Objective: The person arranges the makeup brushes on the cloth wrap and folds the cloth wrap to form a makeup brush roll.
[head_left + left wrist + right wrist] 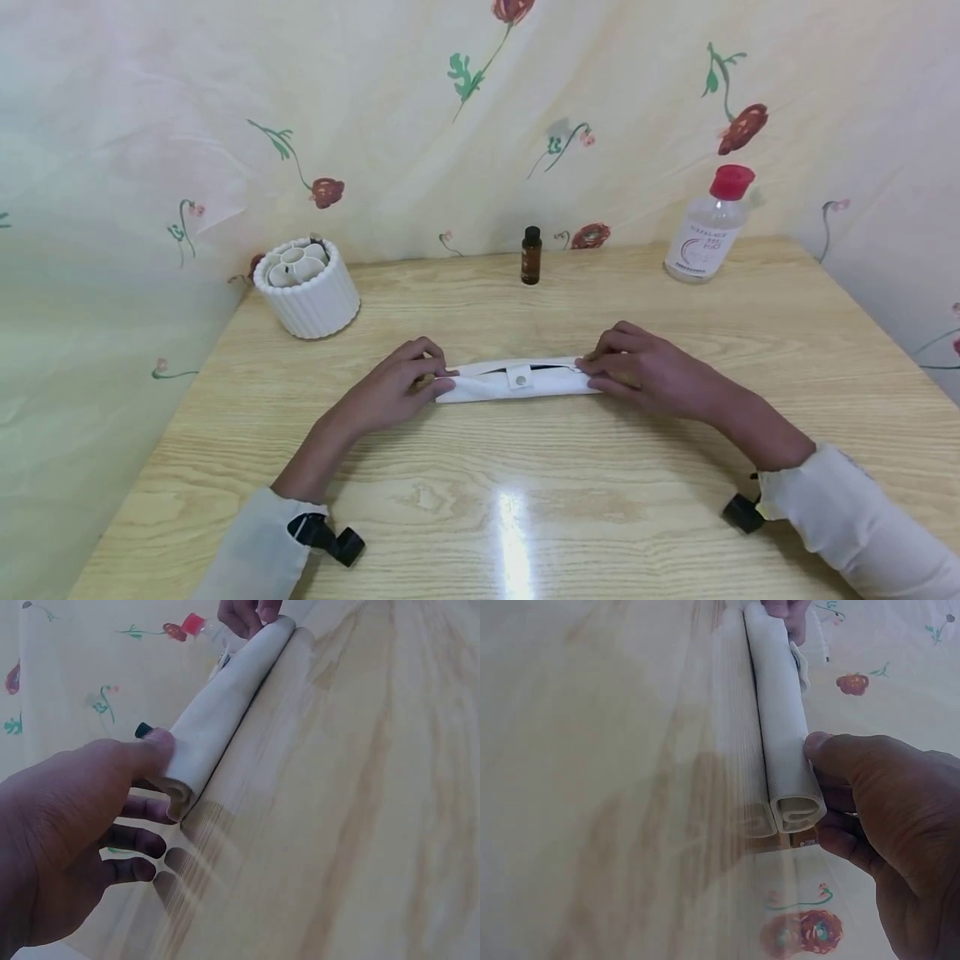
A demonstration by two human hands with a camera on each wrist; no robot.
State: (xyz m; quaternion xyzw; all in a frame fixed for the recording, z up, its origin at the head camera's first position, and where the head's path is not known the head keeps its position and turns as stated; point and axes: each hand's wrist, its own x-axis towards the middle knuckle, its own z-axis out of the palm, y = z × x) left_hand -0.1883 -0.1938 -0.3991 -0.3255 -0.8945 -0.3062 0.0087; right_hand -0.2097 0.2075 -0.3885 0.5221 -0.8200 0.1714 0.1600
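Note:
A white rolled-up pouch (551, 385) lies lengthwise across the wooden table, a small tab with a metal snap (520, 378) at its middle. Along its top edge runs a narrow dark gap. My left hand (397, 385) pinches the left end between thumb and fingers; in the left wrist view, the thumb of the left hand (71, 814) lies over the roll (225, 705) and the lower fingers are spread beside it. At the other end, my right hand (648, 371) grips the roll. Coiled layers show at the pouch's end (799, 814) in the right wrist view, beside the right hand (892, 787).
Behind the pouch stands a small brown bottle (531, 258) with a black cap. A clear bottle (705, 229) with a red cap is at the back right. At the back left sits a white ribbed holder (311, 292) with round compartments. Flower-printed cloth (397, 150) hangs behind the table (420, 508).

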